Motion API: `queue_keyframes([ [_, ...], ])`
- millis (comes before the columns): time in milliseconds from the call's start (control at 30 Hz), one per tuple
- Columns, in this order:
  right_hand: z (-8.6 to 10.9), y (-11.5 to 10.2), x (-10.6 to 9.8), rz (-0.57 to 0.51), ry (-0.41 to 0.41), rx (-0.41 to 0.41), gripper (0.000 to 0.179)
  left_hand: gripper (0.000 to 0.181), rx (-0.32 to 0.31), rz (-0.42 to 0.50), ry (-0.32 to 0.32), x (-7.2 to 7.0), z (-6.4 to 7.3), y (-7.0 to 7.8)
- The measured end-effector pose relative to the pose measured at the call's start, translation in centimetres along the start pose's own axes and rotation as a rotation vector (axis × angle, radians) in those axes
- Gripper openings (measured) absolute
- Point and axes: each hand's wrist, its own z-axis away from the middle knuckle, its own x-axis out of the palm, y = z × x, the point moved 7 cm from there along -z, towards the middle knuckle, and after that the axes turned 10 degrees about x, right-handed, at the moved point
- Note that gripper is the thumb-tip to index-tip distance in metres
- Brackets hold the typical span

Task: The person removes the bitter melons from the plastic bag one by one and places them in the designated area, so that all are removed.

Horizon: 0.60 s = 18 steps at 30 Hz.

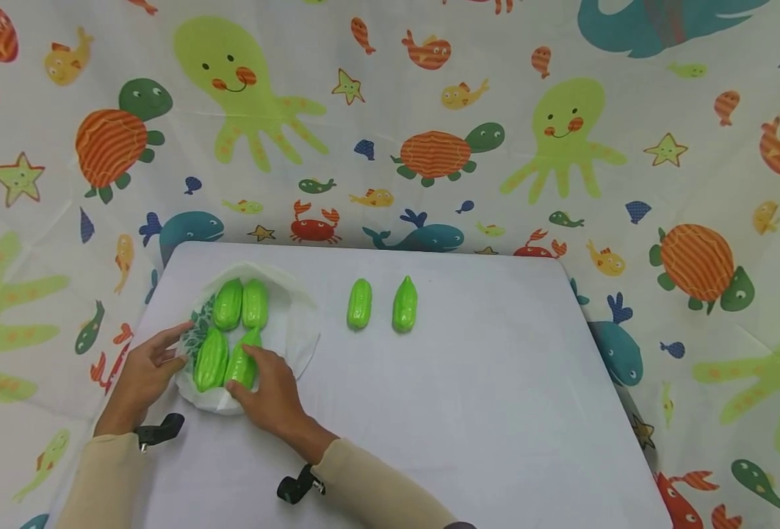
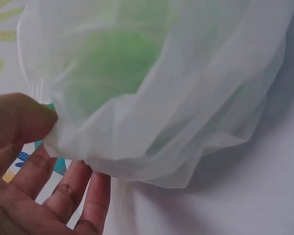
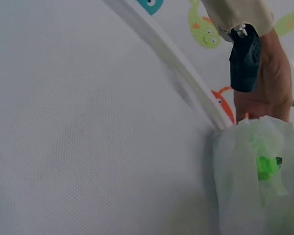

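Note:
A white translucent plastic bag [image 1: 294, 323] with a dark green print stands with its mouth spread, at the left of the table. Several glossy, ridged bright green vegetables [image 1: 228, 303] lie inside it. My left hand [image 1: 142, 375] pinches the bag's left rim between thumb and fingers, seen close up in the left wrist view. At the bag's front right, my right hand [image 1: 274, 393] reaches over the rim, thumb and fingers around one green ridged vegetable [image 1: 240, 365]. The right wrist view shows the left hand [image 3: 264, 95] behind the bag [image 3: 235, 181], but not the right hand.
Two more such vegetables, a blunt one [image 1: 360, 303] and a pointed one [image 1: 405, 305], lie apart right of the bag. The white table [image 1: 496, 397] ends at a cloth [image 1: 390, 110] printed with sea animals. Both wrists wear black camera mounts [image 1: 160, 430].

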Motion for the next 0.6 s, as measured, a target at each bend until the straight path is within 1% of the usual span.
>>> queue_keyframes([
  [167, -0.5, 0.5, 0.3, 0.001, -0.001, 0.063, 0.059, 0.064, -0.001, -0.003, -0.008, 0.0, 0.1, -0.1],
  [333, -0.9, 0.8, 0.6, -0.001, 0.016, 0.107, 0.064, 0.064, 0.01, -0.002, -0.001, -0.1, 0.2, 0.0],
  [467, -1.1, 1.1, 1.2, 0.03, 0.024, 0.119, 0.072, 0.063, 0.017, -0.007, 0.002, 0.0, 0.4, 0.1],
  [600, -1.2, 1.3, 1.6, 0.036, 0.023, 0.119, 0.074, 0.063, 0.01, -0.009, -0.003, 0.0, 0.5, 0.0],
])
